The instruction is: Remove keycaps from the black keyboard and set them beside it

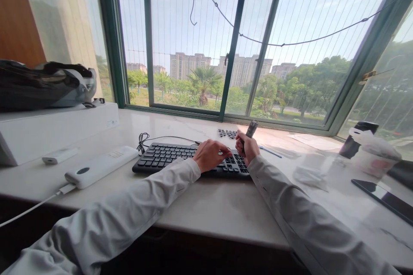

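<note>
A black keyboard (167,157) lies on the white marble sill. My left hand (211,154) rests on its right half, fingers curled and pressing down on the keys. My right hand (247,148) is closed around a dark grey tool (251,129) held upright above the keyboard's right end. Several loose black keycaps (227,133) lie just behind the keyboard. The keyboard's coiled cable (142,142) runs along the back.
A white power bank (100,166) with a cable and a small white adapter (60,155) lie at the left. A white box (54,131) carries a dark bag. At the right are a plastic bag with a cup (371,154), a phone (383,197), a pen (270,151) and papers.
</note>
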### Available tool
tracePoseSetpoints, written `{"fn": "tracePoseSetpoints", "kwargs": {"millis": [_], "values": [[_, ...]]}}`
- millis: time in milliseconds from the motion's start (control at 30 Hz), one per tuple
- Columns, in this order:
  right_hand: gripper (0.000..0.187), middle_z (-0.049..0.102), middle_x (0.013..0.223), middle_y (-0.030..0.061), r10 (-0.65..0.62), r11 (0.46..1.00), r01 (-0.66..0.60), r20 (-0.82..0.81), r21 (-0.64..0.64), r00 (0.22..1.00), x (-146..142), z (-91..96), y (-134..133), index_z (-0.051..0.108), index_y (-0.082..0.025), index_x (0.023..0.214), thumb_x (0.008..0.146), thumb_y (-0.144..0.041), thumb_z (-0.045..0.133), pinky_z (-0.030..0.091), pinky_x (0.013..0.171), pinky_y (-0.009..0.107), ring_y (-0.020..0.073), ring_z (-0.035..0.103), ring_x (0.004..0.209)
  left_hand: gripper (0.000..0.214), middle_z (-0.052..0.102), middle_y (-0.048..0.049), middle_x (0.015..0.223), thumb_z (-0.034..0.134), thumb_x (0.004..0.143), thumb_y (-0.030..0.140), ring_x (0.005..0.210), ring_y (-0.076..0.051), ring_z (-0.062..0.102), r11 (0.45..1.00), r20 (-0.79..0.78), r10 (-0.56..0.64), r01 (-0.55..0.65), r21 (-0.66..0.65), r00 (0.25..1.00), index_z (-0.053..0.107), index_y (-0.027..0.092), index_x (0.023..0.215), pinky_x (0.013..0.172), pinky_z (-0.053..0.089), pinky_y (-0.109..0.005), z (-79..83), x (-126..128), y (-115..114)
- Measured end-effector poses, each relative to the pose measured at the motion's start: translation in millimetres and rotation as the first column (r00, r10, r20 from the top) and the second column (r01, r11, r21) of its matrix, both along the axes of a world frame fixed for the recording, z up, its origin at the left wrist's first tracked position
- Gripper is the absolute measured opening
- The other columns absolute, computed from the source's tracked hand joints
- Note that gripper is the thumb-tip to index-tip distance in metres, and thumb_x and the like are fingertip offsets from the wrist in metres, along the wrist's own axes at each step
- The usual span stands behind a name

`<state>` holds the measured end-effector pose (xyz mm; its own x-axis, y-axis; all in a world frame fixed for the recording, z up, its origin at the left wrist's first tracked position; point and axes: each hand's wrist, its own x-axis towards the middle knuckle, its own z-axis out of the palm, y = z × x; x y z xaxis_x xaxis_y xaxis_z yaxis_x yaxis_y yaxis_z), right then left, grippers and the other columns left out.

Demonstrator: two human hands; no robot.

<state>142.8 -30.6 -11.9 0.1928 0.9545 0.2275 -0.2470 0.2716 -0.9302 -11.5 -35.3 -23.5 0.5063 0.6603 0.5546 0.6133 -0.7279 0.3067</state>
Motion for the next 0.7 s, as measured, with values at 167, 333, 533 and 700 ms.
{"fn": "tracePoseSetpoints", "kwargs": {"millis": [167,333,533,700], "values": [[0.032,0.028,0.043,-0.0091,-0.011,0.997,0.011,-0.001,-0.075,1.000,-6.5,3.9,-8.7,0.046,-0.018,0.064,0.074,-0.043,0.064,0.013,0.033,0.017,0.0047,0.026,0.036,0.027,0.074,-0.0014,0.082,0.057,0.082,0.046,0.078,-0.018,0.067,0.999,0.011,-0.037,0.037,-0.036,0.999,0.076,0.029,0.091,0.066,0.043,-0.024,-0.6,2.6,-5.2],[0.031,0.032,0.044,-0.0081,0.008,0.993,-0.004,0.033,-0.119,0.999,-3.2,1.5,-6.6,0.047,-0.018,0.064,0.075,-0.042,0.062,0.019,0.033,0.018,0.0061,0.035,0.036,0.028,0.074,-0.0003,0.081,0.056,0.083,0.044,0.075,-0.016,0.065,0.993,0.043,-0.102,0.104,-0.058,0.994,0.076,0.024,0.085,0.066,0.043,-0.023,-2.3,4.3,-6.8],[0.030,0.033,0.042,-0.0077,0.007,0.998,-0.006,0.016,-0.061,1.000,1.0,0.9,-4.4,0.046,-0.018,0.061,0.075,-0.039,0.063,0.026,0.035,0.020,0.0067,0.034,0.037,0.028,0.072,-0.0012,0.079,0.054,0.083,0.040,0.071,-0.015,0.063,0.990,0.050,-0.130,0.132,-0.041,0.990,0.071,0.019,0.080,0.064,0.042,-0.023,0.1,6.0,-10.3],[0.032,0.031,0.043,-0.0082,-0.025,0.998,0.021,-0.083,-0.056,0.996,-1.1,-3.6,-7.2,0.043,-0.018,0.059,0.075,-0.037,0.063,0.020,0.033,0.018,0.0044,0.027,0.037,0.027,0.072,-0.0018,0.080,0.052,0.083,0.039,0.072,-0.015,0.063,0.991,0.029,-0.117,0.119,-0.056,0.993,0.070,0.019,0.082,0.065,0.042,-0.023,0.0,5.8,-11.0]]}}
